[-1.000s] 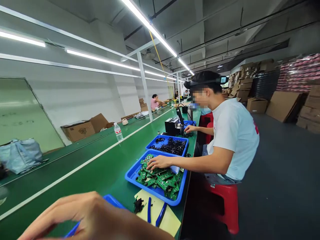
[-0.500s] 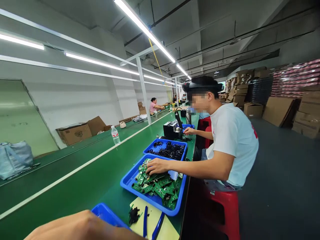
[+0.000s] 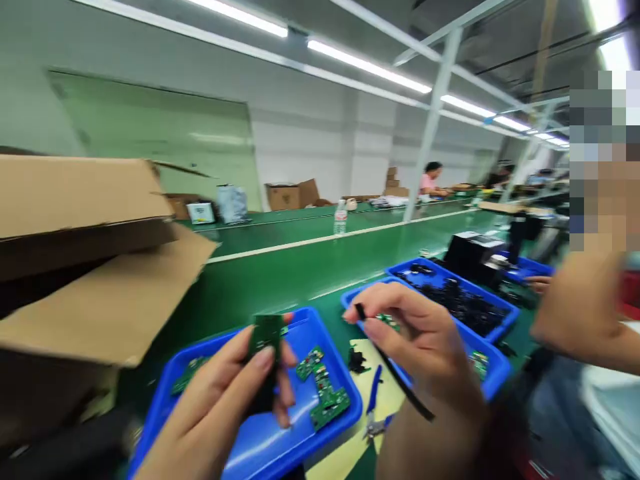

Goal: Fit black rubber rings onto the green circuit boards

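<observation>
Green circuit board [image 3: 267,335] sits gripped in our left hand [image 3: 225,407], just above a blue plastic tray [image 3: 310,327] of loose boards; our right hand [image 3: 420,347] pinches a thin black cable [image 3: 400,380] between thumb and fingertips, over a second blue tray [image 3: 495,373] on the green bench [image 3: 280,287].

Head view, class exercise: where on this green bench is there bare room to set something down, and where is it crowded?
Bare green belt lies between the white line and the blue trays. The blue tray under the left hand has open floor beside its boards. Crowded: the yellow pad and pliers, beneath the right hand.
</observation>
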A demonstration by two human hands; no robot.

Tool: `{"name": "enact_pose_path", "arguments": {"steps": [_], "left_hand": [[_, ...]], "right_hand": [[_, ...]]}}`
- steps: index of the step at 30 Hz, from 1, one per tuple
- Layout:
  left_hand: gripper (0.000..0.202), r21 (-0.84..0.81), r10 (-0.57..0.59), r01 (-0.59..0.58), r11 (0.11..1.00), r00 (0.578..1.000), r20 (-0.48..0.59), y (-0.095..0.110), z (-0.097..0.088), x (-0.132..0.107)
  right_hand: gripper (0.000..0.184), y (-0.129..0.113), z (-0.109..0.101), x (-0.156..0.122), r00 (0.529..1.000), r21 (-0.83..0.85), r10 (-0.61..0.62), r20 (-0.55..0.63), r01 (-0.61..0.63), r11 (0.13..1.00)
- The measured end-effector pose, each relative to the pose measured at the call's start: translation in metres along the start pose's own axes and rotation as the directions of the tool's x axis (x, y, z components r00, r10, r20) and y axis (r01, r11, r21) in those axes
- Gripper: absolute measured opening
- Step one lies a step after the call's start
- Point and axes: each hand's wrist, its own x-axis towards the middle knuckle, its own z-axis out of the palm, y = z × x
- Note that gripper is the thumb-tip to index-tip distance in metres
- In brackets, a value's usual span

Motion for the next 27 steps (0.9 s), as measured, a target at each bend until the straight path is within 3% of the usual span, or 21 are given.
{"name": "enact_pose_path", "arguments": {"steps": [3, 7, 16, 21, 24, 27], "left_hand": [[0.019, -0.009, 0.020, -0.019, 1.000, 0.990, 0.137, 0.007, 0.021, -0.001], [0.020, -0.056, 0.016, -0.007, 0.998, 0.987, 0.157, 0.008, 0.031, 0.004], [0.020, -0.068, 0.047, -0.038, 0.997, 0.989, 0.142, 0.005, 0.029, 0.000], [0.019, 0.079, 0.161, -0.163, 0.983, 0.986, 0.033, 0.012, 0.028, 0.001], [0.019, 0.190, 0.162, -0.153, 0.970, 0.986, -0.034, 0.015, 0.026, 0.001], [0.019, 0.203, 0.124, -0.108, 0.973, 0.990, -0.069, 0.016, 0.026, 0.001]], "right_hand": [[0.013, -0.003, -0.005, -0.002, 0.975, -0.182, 0.028, 0.219, 0.012, 0.983], [0.014, -0.004, 0.009, 0.004, 0.938, -0.292, -0.049, 0.344, 0.157, 0.943], [0.016, 0.005, 0.032, 0.013, 0.928, -0.380, -0.191, 0.320, 0.310, 0.871], [0.016, 0.002, 0.037, 0.013, 0.927, -0.393, -0.195, 0.320, 0.317, 0.863], [0.015, 0.000, 0.038, 0.012, 0.931, -0.383, -0.174, 0.322, 0.296, 0.875], [0.013, 0.000, 0.036, 0.011, 0.926, -0.390, -0.163, 0.341, 0.297, 0.871]]}}
